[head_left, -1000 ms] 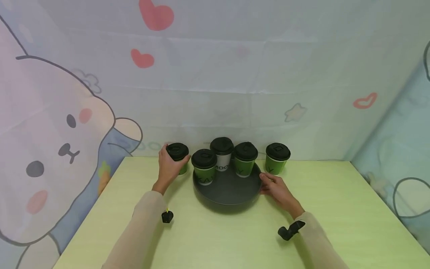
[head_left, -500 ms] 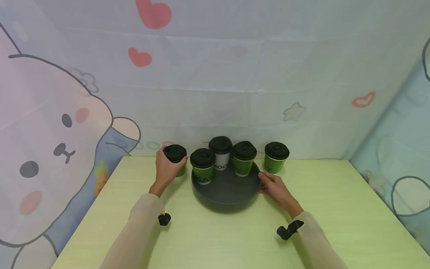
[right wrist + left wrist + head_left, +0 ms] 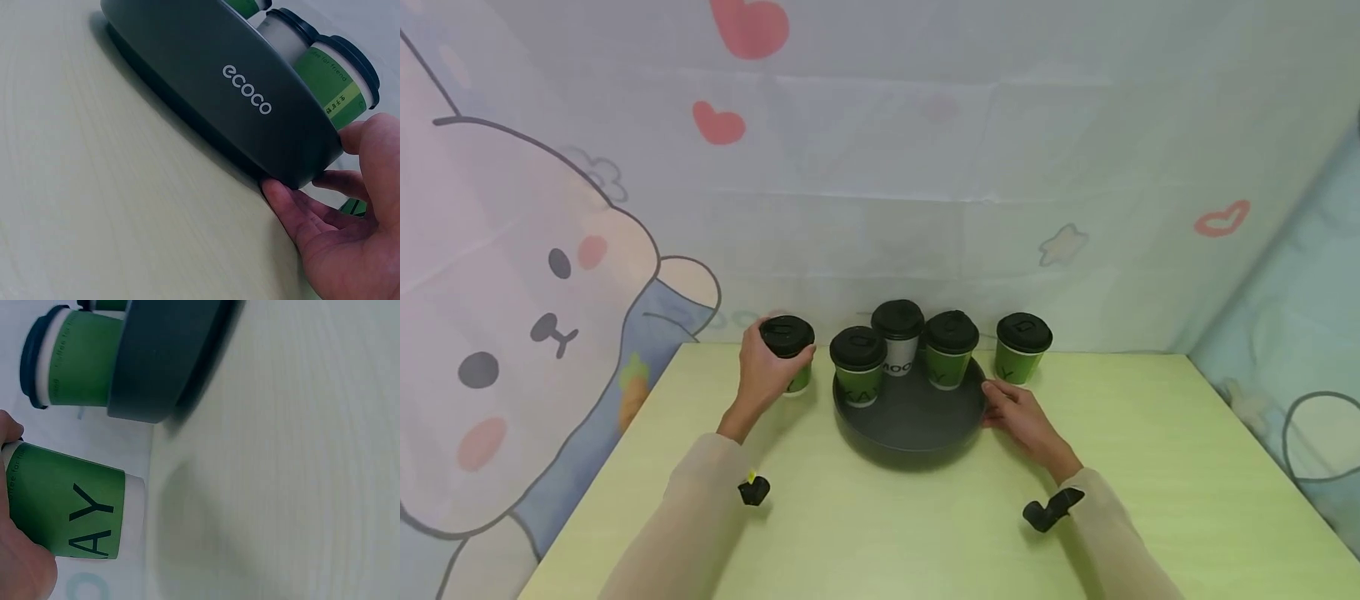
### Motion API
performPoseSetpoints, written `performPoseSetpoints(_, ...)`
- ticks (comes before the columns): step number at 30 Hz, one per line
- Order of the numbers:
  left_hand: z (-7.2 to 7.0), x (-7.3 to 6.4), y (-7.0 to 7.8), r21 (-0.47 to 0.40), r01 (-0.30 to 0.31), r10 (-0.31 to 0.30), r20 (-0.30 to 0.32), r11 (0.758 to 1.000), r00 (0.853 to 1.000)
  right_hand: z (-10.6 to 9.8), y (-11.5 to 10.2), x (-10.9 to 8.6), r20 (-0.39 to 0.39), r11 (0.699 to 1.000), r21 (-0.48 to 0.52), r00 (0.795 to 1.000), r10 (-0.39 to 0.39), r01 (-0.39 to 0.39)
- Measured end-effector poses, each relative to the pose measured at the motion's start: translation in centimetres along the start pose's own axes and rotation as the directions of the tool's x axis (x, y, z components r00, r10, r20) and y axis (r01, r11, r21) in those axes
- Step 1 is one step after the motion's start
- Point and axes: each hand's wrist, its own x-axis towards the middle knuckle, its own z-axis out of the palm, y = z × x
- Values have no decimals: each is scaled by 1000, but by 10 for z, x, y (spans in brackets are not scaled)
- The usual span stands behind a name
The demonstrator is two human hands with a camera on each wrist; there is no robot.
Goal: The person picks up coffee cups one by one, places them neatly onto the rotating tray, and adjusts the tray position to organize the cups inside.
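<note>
My left hand point(image 3: 762, 373) grips a green paper coffee cup point(image 3: 69, 500) with a black lid point(image 3: 787, 335), thumb and fingers round its upper part. This cup stands upright, left of a round dark grey tray point(image 3: 917, 429). On the tray are a green cup point(image 3: 859, 385) at the left, a white cup point(image 3: 898, 357) at the back and another green cup point(image 3: 947, 368) to its right, all lidded in black. My right hand point(image 3: 1024, 425) holds the tray's right side, with the thumb at the rim and fingers point(image 3: 284, 203) under its lower edge.
Behind the tray's right side, another lidded green cup point(image 3: 1018, 365) stands on the pale yellow-green table point(image 3: 895, 533). A printed cloth backdrop point(image 3: 880, 167) hangs along the table's back edge. A small black device sits on each wrist.
My left hand has shifted slightly left with the coffee cup, widening the gap to the tray. The right hand keeps its hold on the tray, and the head view has tilted a little.
</note>
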Motion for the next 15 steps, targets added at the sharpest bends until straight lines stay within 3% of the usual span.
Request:
performPoseSetpoints(8,-20,-14,27,-9,-26,26,46,1000,999,-2,-3,-3,-4,1000,-1,1000,-2,2)
performPoseSetpoints(15,-25,-31,54,-72,-53,59,96,996,994,0,-2,-2,3,1000,7,1000,-4,4)
